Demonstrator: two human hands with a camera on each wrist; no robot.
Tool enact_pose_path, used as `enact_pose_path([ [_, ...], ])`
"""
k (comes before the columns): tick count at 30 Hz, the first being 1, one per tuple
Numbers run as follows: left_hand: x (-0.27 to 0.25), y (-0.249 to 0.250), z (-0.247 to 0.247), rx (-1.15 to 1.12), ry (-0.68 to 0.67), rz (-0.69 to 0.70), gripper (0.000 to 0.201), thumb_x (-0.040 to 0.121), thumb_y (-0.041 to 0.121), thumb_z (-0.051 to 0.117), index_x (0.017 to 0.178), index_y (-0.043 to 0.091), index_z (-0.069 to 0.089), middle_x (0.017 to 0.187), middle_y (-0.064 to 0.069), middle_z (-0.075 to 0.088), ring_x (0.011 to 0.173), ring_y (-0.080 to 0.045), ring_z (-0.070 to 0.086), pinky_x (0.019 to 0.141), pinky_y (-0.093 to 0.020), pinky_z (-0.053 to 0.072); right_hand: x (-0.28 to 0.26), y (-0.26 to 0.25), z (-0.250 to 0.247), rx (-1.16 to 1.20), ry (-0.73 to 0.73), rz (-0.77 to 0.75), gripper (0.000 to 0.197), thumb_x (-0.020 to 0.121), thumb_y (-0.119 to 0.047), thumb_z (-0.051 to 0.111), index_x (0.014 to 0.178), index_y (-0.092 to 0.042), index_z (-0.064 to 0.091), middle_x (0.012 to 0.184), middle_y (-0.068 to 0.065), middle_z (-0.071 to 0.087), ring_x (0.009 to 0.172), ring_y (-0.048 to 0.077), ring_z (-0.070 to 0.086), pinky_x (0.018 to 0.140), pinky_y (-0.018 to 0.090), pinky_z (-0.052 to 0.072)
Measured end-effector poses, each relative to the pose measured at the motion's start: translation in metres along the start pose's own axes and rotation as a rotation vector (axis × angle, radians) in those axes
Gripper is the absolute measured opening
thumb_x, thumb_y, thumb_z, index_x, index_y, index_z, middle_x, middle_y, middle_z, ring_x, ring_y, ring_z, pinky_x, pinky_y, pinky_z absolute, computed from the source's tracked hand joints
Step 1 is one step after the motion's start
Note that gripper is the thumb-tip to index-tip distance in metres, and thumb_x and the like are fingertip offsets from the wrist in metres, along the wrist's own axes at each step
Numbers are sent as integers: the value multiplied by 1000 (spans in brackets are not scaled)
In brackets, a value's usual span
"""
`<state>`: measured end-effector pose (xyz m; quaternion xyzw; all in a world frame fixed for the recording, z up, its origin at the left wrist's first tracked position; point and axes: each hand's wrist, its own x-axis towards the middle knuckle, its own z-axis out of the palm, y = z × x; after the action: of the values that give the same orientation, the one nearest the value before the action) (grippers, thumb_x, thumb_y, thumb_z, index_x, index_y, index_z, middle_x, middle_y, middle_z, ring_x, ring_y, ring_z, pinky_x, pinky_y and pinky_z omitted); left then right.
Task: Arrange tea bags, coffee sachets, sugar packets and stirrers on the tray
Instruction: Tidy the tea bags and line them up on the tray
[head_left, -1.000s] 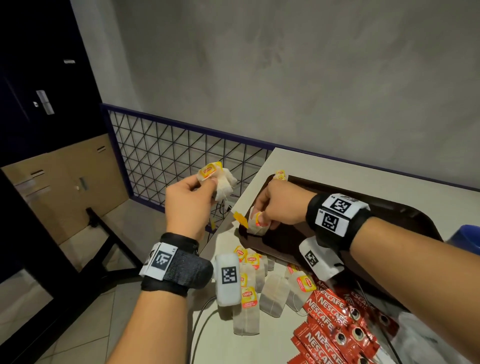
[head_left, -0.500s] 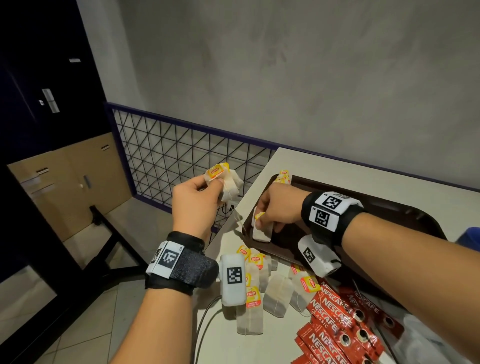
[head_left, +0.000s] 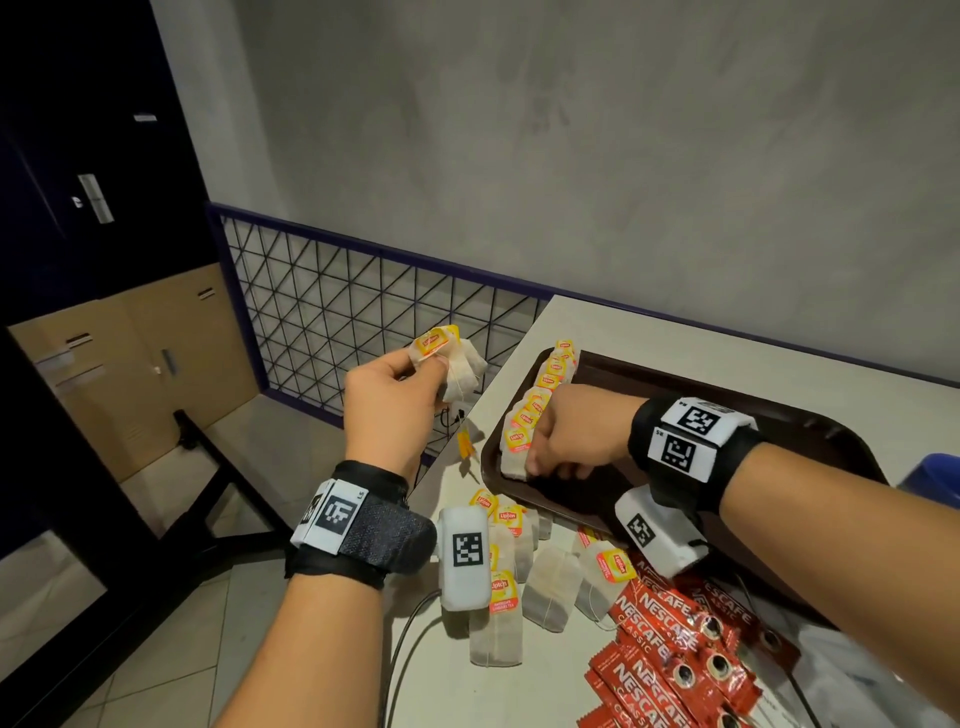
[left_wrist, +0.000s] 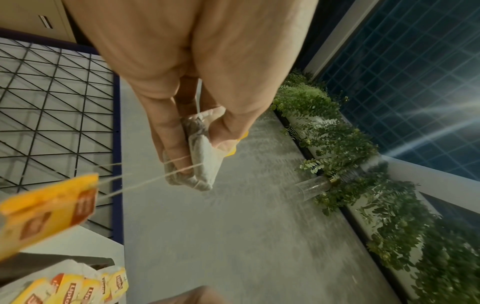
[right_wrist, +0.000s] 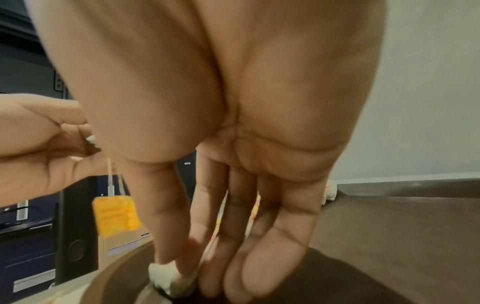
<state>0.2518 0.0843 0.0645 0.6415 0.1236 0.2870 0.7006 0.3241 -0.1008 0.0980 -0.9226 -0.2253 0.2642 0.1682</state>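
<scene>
A dark brown tray (head_left: 779, 415) lies on the white table, with a row of Lipton tea bags (head_left: 545, 384) standing along its left rim. My right hand (head_left: 535, 462) is down at the near end of that row and pinches one tea bag (head_left: 514, 452) against the tray floor (right_wrist: 389, 236); the right wrist view shows thumb and fingers on this bag (right_wrist: 168, 275). My left hand (head_left: 431, 364) is raised left of the table and grips a bunch of tea bags (head_left: 457, 364) (left_wrist: 200, 156). A yellow tag (left_wrist: 49, 211) dangles from them on strings.
Loose tea bags (head_left: 550, 587) lie on the table in front of the tray, beside red Nescafe sachets (head_left: 670, 654). A blue container (head_left: 935, 478) sits at the right edge. A wire mesh railing (head_left: 363, 312) stands past the table's left edge, over a drop to the floor.
My right hand has carried its tea bag from above the tray's near left corner down onto the tray floor at the end of the row. The left hand has stayed raised with its bunch.
</scene>
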Motion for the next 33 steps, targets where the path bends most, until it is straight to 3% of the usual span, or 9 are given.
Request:
enact_pose_path([
  [3, -1, -1, 1, 14, -2, 0, 26, 87, 16, 70, 75, 36, 82, 87, -11, 78, 94, -34, 75, 87, -57, 61, 1, -5, 3, 11, 4, -6, 16, 93, -19, 73, 101, -9, 82, 103, 11, 79, 98, 28, 75, 80, 34, 63],
  [8, -1, -2, 1, 28, -26, -8, 33, 93, 12, 68, 76, 37, 81, 84, -1, 80, 95, -31, 75, 89, -55, 61, 0, 1, -2, -10, 35, -14, 11, 94, -13, 71, 99, -11, 80, 95, 5, 78, 75, 15, 69, 65, 25, 58],
  [12, -1, -2, 1, 27, -28, -8, 32, 93, 10, 67, 77, 34, 81, 85, 0, 80, 95, -26, 76, 88, -53, 62, 3, 8, -4, -20, 124, 6, 9, 93, -14, 73, 101, -13, 78, 100, 12, 78, 74, 16, 66, 63, 24, 56],
  [17, -3, 0, 2, 25, -31, -18, 32, 93, 8, 66, 76, 31, 81, 84, -1, 80, 94, -27, 76, 88, -50, 62, 6, 7, -1, -4, 109, 4, 12, 95, -21, 72, 101, -14, 80, 102, 13, 77, 91, 31, 74, 76, 36, 63],
  [21, -4, 1, 3, 24, -22, -23, 24, 93, 7, 66, 84, 25, 80, 83, -1, 80, 93, -26, 76, 88, -50, 62, 6, 5, 1, -2, 103, -13, 16, 96, -22, 70, 101, -11, 81, 100, 13, 77, 95, 35, 74, 80, 41, 63],
  [27, -3, -1, 1, 38, -34, -12, 27, 93, 7, 66, 81, 27, 80, 84, 0, 79, 92, -23, 76, 86, -47, 63, 5, 3, 0, -28, 108, -13, 16, 96, -26, 71, 100, -15, 81, 98, 16, 77, 95, 36, 74, 81, 42, 63],
  [29, -4, -1, 2, 34, -40, -13, 27, 94, 6, 65, 81, 26, 79, 83, 1, 79, 91, -21, 76, 85, -44, 64, 3, 3, -2, -5, 122, -23, 14, 97, -24, 70, 100, -15, 80, 98, 11, 76, 88, 32, 73, 79, 40, 63],
  [31, -5, -1, 2, 21, -56, -20, 26, 94, 7, 65, 84, 25, 80, 85, 0, 79, 93, -24, 76, 84, -43, 64, -3, 4, -5, 23, 160, -43, 13, 96, -23, 71, 100, -15, 79, 93, 3, 73, 80, 17, 66, 72, 33, 61],
  [33, -6, 3, 3, -34, -95, -48, 21, 96, 6, 64, 90, 20, 80, 91, -5, 80, 96, -26, 75, 83, -40, 63, -14, 4, -9, 63, 226, -77, 10, 94, -23, 73, 100, -17, 78, 90, -9, 70, 80, 6, 61, 68, 22, 50],
])
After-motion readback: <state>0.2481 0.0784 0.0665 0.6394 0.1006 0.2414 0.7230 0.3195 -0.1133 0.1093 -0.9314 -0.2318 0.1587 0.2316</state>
